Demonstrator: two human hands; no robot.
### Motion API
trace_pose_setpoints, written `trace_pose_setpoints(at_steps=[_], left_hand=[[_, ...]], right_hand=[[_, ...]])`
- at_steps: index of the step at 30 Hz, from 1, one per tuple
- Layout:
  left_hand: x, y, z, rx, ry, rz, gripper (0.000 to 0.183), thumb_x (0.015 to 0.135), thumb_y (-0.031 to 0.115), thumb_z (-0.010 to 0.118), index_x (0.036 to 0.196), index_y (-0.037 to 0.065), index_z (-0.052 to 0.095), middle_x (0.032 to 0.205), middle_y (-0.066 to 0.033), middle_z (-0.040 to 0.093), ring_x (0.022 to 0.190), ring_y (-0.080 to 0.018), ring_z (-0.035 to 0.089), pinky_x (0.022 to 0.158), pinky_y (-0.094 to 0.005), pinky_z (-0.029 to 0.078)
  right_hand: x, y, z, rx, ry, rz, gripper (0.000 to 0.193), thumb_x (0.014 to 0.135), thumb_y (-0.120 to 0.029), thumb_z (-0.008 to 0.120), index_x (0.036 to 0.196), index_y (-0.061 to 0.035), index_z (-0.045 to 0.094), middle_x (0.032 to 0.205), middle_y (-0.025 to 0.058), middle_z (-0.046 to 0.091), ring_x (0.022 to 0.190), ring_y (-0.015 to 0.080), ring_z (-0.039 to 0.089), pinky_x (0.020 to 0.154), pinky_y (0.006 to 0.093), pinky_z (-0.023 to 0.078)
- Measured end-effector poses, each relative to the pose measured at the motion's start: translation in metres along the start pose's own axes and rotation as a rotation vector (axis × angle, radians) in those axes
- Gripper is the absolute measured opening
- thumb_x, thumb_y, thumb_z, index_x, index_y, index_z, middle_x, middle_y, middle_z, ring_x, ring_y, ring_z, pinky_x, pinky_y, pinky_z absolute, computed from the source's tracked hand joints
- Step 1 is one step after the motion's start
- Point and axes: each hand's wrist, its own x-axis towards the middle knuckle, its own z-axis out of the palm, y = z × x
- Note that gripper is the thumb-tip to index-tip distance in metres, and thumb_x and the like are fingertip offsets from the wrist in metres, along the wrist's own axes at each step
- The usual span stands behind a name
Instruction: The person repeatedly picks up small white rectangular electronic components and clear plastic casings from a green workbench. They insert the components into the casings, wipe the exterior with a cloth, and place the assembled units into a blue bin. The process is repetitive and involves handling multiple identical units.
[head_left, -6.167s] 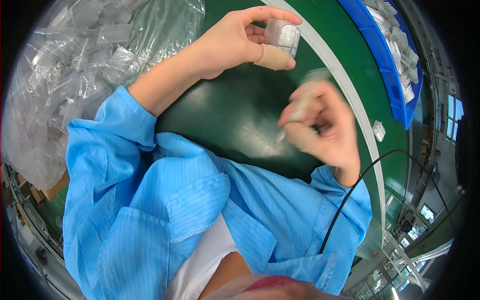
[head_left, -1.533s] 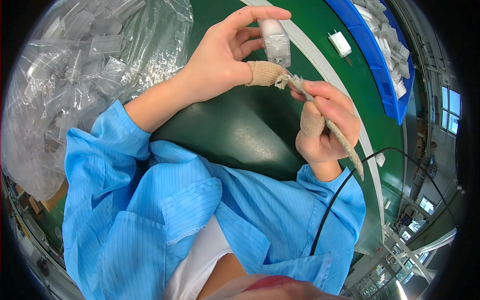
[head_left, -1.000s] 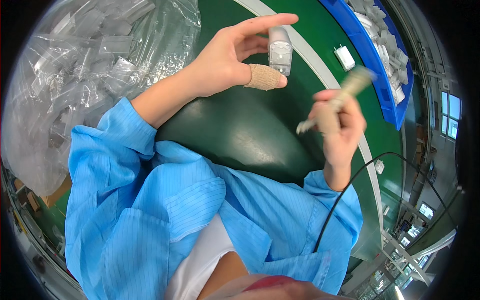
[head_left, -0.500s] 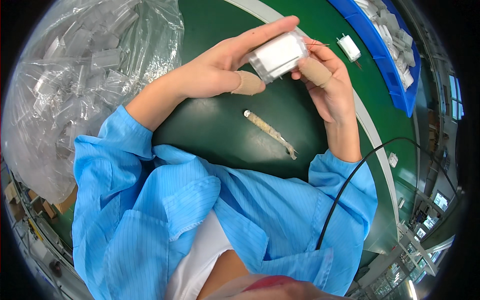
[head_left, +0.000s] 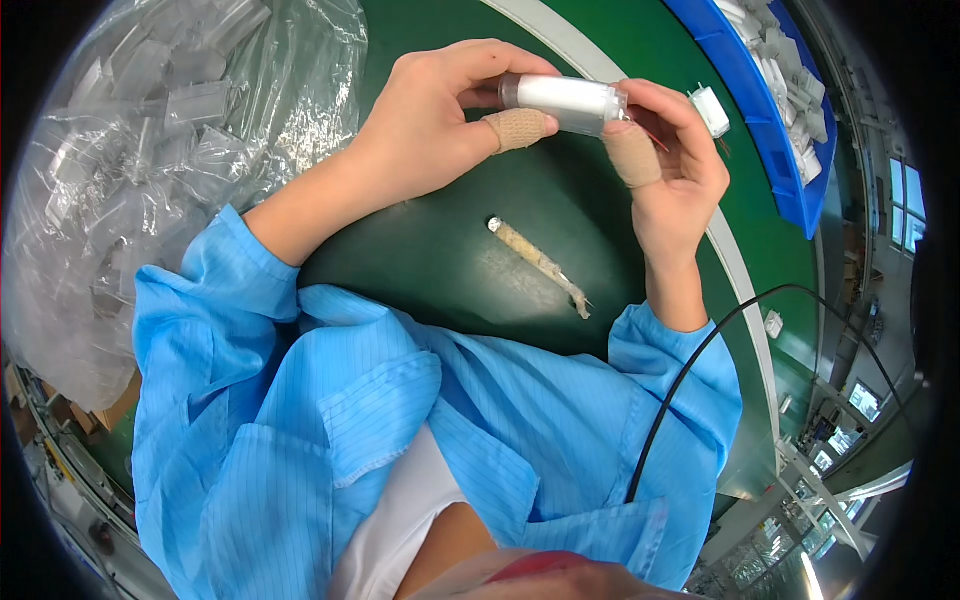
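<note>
A white block in a clear plastic case (head_left: 565, 95) is held level between my two hands above the dark green mat (head_left: 430, 250). My left hand (head_left: 425, 120) pinches its left end between the wrapped thumb and the fingers. At the other end, my right hand (head_left: 670, 150) grips the edge with its wrapped thumb and fingertips. Thin reddish wires (head_left: 655, 140) come out of that end beside the right fingers. Below the hands, a yellowish wrapped stick (head_left: 535, 255) with a frayed end lies on the mat.
A large clear bag (head_left: 300, 90) of transparent plastic cases fills the left side. At the upper right stands a blue bin (head_left: 795, 200) of white parts, with a loose white block (head_left: 711, 110) near it. A black cable (head_left: 690, 370) arcs at the right.
The cased block has turned from its broad face to a narrower side and become more level. My left fingers, earlier stretched out above it, have curled around its left end.
</note>
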Motion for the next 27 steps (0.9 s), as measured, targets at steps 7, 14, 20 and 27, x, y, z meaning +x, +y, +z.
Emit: trace_pose_setpoints(at_steps=[7,14,20,27], left_hand=[[-0.004,0.000,-0.001,0.038,0.013,0.067,0.034,0.081,0.004,0.069,0.113,-0.001,0.060,0.107,-0.0083,0.060,0.097,-0.0151,0.060,0.085,-0.0265,0.052],[-0.005,0.000,0.000,0.098,0.005,0.094,0.033,0.079,0.004,0.070,0.112,0.001,0.062,0.105,-0.0071,0.061,0.093,-0.0139,0.061,0.080,-0.0255,0.053],[-0.004,0.003,-0.004,0.161,-0.065,0.037,0.033,0.079,0.006,0.071,0.111,0.001,0.063,0.100,-0.0068,0.063,0.088,-0.0133,0.062,0.076,-0.0256,0.054],[-0.006,0.004,-0.003,0.212,-0.067,0.058,0.032,0.079,0.006,0.070,0.110,0.001,0.064,0.100,-0.0079,0.063,0.087,-0.0139,0.062,0.074,-0.0253,0.053]], right_hand=[[0.001,-0.010,-0.003,-0.088,-0.059,0.065,0.032,0.074,-0.001,0.074,0.105,0.0011,0.064,0.101,0.0086,0.062,0.093,0.0154,0.060,0.084,0.0273,0.049],[0.005,-0.015,-0.014,0.001,-0.144,0.194,0.032,0.072,0.003,0.073,0.103,0.0015,0.066,0.099,0.0084,0.063,0.092,0.0154,0.060,0.086,0.0272,0.049],[0.005,-0.017,-0.017,0.031,-0.187,0.232,0.031,0.071,0.005,0.074,0.101,0.0015,0.066,0.096,0.0083,0.064,0.091,0.0155,0.061,0.086,0.0264,0.050],[0.002,-0.014,-0.014,0.139,-0.146,0.272,0.031,0.070,0.006,0.074,0.099,0.0021,0.065,0.094,0.0071,0.063,0.090,0.0149,0.061,0.085,0.0262,0.050]])
